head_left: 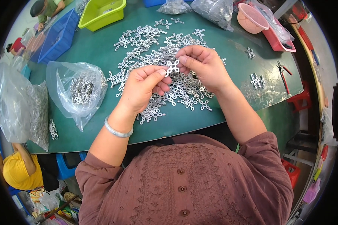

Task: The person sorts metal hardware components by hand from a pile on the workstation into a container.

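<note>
Between my two hands is a small silver metal piece [172, 66] shaped like a cross of open loops. Thumb and fingers of my left hand [144, 83] pinch its lower left side. My right hand [205, 67] has its thumb and index finger closed at the upper right side of the same piece. Below and around both hands spreads a wide pile of similar silver looped pieces [139, 39] on the green table [187, 123]. My hands hide part of that pile.
An open clear bag of silver rings [82, 88] lies left, beside a fuller bag [37, 112]. Green [103, 15] and blue [60, 35] bins stand at the far left. Far right are a pink basket [251, 18] and red-handled pliers [283, 77]. A person in yellow [20, 170] sits lower left.
</note>
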Available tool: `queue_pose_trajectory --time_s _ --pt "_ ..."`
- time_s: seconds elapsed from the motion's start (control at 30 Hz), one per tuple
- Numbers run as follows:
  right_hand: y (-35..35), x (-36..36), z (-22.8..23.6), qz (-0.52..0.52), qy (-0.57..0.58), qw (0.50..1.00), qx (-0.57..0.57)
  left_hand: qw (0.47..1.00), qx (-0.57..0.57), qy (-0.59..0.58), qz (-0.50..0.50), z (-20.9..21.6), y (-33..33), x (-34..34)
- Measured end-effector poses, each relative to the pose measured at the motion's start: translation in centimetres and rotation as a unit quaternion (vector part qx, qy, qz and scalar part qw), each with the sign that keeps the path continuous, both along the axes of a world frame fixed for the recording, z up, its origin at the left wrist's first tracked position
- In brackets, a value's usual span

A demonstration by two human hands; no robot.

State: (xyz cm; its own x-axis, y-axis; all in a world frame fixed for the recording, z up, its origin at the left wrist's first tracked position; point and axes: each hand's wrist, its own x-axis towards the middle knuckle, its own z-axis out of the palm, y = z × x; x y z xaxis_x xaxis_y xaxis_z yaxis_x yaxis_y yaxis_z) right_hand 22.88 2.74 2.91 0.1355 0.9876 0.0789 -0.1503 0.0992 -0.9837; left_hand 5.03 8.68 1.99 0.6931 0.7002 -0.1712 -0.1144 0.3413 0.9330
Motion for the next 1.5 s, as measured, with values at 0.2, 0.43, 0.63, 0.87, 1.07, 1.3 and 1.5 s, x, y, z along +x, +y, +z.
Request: queue_pose_trajectory --time_s 0.2,0.43,0.63,0.87,1.07,1.3,1.5 --pt "0.2 0.1 -0.1 -0.003 -0.011 1.0 0.018 0.998 -0.032 -0.026 -0.044 0.0 -0.1 -0.1" --pt "0.1 0.3 0.2 0.02 -0.026 0.999 0.008 0.996 -0.067 -0.039 -0.054 0.0 -0.1 -0.2" --pt "-1.2 1.5 1.3 0.023 -0.02 0.999 -0.008 0.994 -0.061 -0.041 -0.078 -0.1 0.1 0.0" --pt "-7.4 10.0 -0.5 -0.233 -0.178 0.956 -0.013 0.998 -0.01 -0.02 -0.056 -0.3 -0.2 -0.1" --pt "-12.3 13.5 -2.5 -0.375 -0.411 0.829 -0.068 0.998 0.011 -0.005 -0.058 -0.3 -0.5 0.5" --pt "-15.3 13.0 -0.9 -0.353 -0.547 0.757 -0.054 0.999 0.023 0.008 -0.047 -0.4 -0.6 0.4" --pt "-15.8 13.1 -1.4 -0.366 -0.513 0.77 -0.101 0.999 0.033 -0.002 -0.043 -0.3 -0.5 0.4"
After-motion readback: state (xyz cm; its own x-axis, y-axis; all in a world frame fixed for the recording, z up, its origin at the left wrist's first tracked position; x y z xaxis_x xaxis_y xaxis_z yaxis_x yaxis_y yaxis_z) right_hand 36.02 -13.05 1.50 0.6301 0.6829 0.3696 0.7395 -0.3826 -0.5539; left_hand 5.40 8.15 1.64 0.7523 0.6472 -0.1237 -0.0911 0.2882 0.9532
